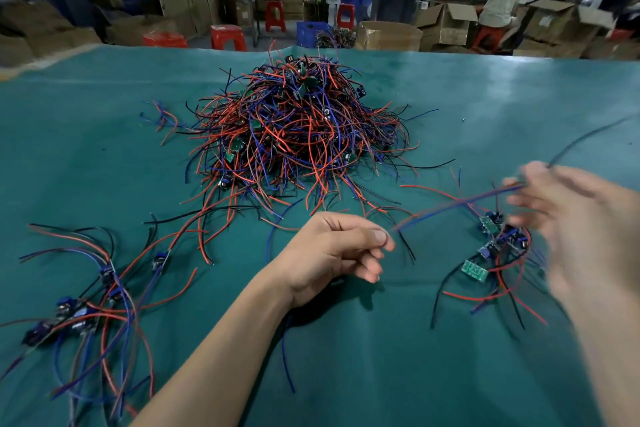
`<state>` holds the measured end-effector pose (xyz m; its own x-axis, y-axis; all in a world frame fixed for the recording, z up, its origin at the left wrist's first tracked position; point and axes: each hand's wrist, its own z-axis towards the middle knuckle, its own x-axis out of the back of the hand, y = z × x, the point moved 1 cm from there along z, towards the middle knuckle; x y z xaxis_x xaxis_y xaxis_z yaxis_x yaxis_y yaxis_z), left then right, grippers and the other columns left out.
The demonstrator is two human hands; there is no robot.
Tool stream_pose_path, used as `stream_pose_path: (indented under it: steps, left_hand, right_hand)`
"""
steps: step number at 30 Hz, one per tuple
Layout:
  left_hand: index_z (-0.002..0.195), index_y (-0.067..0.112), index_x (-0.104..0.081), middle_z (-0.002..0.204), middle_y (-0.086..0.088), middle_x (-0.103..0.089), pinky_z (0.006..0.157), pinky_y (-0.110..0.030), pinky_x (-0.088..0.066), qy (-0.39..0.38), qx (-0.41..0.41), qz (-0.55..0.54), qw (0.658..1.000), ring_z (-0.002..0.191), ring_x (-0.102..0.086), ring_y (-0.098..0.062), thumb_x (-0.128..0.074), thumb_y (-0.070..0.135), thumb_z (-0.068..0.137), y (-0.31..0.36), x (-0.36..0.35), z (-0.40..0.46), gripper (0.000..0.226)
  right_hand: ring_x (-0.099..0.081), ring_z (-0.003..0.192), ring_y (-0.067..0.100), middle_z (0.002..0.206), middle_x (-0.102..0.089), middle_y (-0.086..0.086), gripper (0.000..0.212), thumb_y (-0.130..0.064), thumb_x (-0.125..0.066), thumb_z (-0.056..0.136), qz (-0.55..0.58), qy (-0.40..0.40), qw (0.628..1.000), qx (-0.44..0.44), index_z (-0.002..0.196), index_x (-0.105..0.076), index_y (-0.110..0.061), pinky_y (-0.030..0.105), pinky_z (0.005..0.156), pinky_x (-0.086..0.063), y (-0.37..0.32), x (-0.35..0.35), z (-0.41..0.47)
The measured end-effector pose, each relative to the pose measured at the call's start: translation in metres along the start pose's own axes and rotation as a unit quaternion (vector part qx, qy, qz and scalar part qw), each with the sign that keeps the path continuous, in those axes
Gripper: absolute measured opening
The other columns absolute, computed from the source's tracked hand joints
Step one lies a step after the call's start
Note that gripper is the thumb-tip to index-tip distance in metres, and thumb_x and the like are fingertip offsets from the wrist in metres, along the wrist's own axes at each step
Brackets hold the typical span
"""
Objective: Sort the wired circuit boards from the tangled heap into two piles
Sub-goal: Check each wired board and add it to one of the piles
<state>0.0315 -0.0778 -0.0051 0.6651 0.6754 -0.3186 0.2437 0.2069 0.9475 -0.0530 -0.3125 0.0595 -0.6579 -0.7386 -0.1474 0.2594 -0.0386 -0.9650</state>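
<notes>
left hand (332, 250) grip curled, pinching wire; right hand (568, 218) blurred, grip unclear, over right pile (498, 253)

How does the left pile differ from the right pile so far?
The left pile is spread wide, its boards strung apart; the right pile is bunched tight. The left pile's boards show mostly dark blue parts; the right pile shows green board faces. The blurred right hand is over the right pile; no hand is near the left. Both hold red, blue and black wires.

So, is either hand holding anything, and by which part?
Right hand, blurred, seems to hold wires by their ends. Left hand is curled; whether it pinches a wire cannot be told.
</notes>
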Motion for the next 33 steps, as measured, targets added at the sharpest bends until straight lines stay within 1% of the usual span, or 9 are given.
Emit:
stream_pose_path:
  steps: [4,6,8,13,16,19,22,28,33]
  left_hand:
    - [0.085,0.007,-0.074,0.076,-0.007,-0.067,0.061,-0.023,-0.055,0.015,0.001,-0.035,0.999,0.061,-0.064,-0.013,-0.063,0.009,0.091,0.001,0.001,0.0,0.013]
    - [0.088,0.007,-0.074,0.078,-0.008,-0.067,0.064,-0.023,-0.056,0.02,0.005,-0.039,0.999,0.063,-0.065,-0.013,-0.061,0.009,0.092,0.001,0.0,0.0,0.014]
    - [0.09,0.007,-0.073,0.079,-0.008,-0.067,0.065,-0.024,-0.056,0.029,0.008,-0.045,0.999,0.064,-0.065,-0.013,-0.059,0.007,0.094,0.002,0.0,0.0,0.014]
    - [0.093,0.006,-0.071,0.079,-0.009,-0.065,0.065,-0.025,-0.056,0.036,0.011,-0.059,0.998,0.064,-0.064,-0.014,-0.057,0.003,0.094,0.003,-0.001,0.0,0.014]
    - [0.092,0.005,-0.07,0.078,-0.01,-0.065,0.065,-0.025,-0.057,0.043,0.013,-0.065,0.997,0.063,-0.063,-0.015,-0.056,0.001,0.093,0.003,-0.001,0.001,0.015]
    - [0.093,0.004,-0.069,0.078,-0.01,-0.065,0.065,-0.025,-0.056,0.044,0.012,-0.066,0.997,0.063,-0.063,-0.014,-0.054,-0.001,0.094,0.004,0.0,0.001,0.016]
    - [0.094,0.004,-0.069,0.078,-0.01,-0.065,0.065,-0.025,-0.056,0.044,0.014,-0.07,0.996,0.063,-0.063,-0.014,-0.054,-0.001,0.094,0.004,0.0,0.001,0.015]
    - [0.094,0.002,-0.068,0.076,-0.009,-0.065,0.065,-0.025,-0.057,0.049,0.015,-0.075,0.996,0.063,-0.063,-0.014,-0.053,-0.001,0.095,0.004,-0.001,0.0,0.016]
    - [0.094,0.002,-0.067,0.076,-0.009,-0.065,0.065,-0.024,-0.057,0.059,0.021,-0.087,0.994,0.063,-0.062,-0.014,-0.052,-0.003,0.094,0.004,-0.001,0.001,0.017]
  right_hand:
    - [-0.071,0.055,0.012,0.08,-0.075,0.012,0.021,-0.035,-0.067,0.098,-0.253,-0.032,0.965,-0.065,0.086,-0.07,-0.018,0.025,0.047,-0.055,-0.009,0.047,0.035]
    - [-0.075,0.071,0.027,0.08,-0.077,0.013,0.04,-0.06,-0.064,0.091,-0.554,-0.086,0.827,-0.039,0.083,-0.07,-0.021,0.038,0.064,-0.061,-0.003,0.054,0.049]
    - [-0.072,0.092,0.037,0.092,-0.079,0.011,0.043,-0.073,-0.058,0.086,-0.702,-0.087,0.707,0.027,0.079,-0.07,-0.032,0.044,0.082,-0.06,-0.003,0.037,0.055]
    - [-0.069,0.096,0.038,0.101,-0.075,0.008,0.026,-0.059,-0.058,0.084,-0.699,-0.171,0.682,0.131,0.093,-0.073,-0.041,0.037,0.075,-0.052,0.004,-0.058,0.05]
    - [-0.067,0.102,0.037,0.11,-0.072,0.012,0.015,-0.036,-0.059,0.09,-0.634,-0.294,0.704,0.13,0.098,-0.071,-0.039,0.042,0.091,-0.056,0.027,-0.126,0.051]
    - [-0.064,0.116,0.034,0.132,-0.066,0.013,0.042,-0.024,-0.056,0.092,-0.6,-0.354,0.71,0.101,0.133,-0.06,-0.036,0.044,0.101,-0.052,0.049,-0.17,0.059]
    - [-0.072,0.082,0.026,0.128,-0.064,0.006,0.051,-0.018,-0.058,0.092,-0.565,-0.338,0.75,0.063,0.141,-0.056,-0.032,0.03,0.072,-0.059,0.068,-0.186,0.064]
    - [-0.072,0.093,0.032,0.09,-0.077,0.0,0.02,-0.016,-0.068,0.084,-0.439,-0.213,0.872,0.05,0.07,-0.072,-0.03,0.043,0.087,-0.061,0.07,-0.174,0.068]
    - [-0.07,0.062,0.02,0.068,-0.073,0.003,0.012,-0.017,-0.084,0.076,-0.318,-0.129,0.939,0.007,0.068,-0.075,-0.02,0.046,0.077,-0.064,0.048,-0.129,0.076]
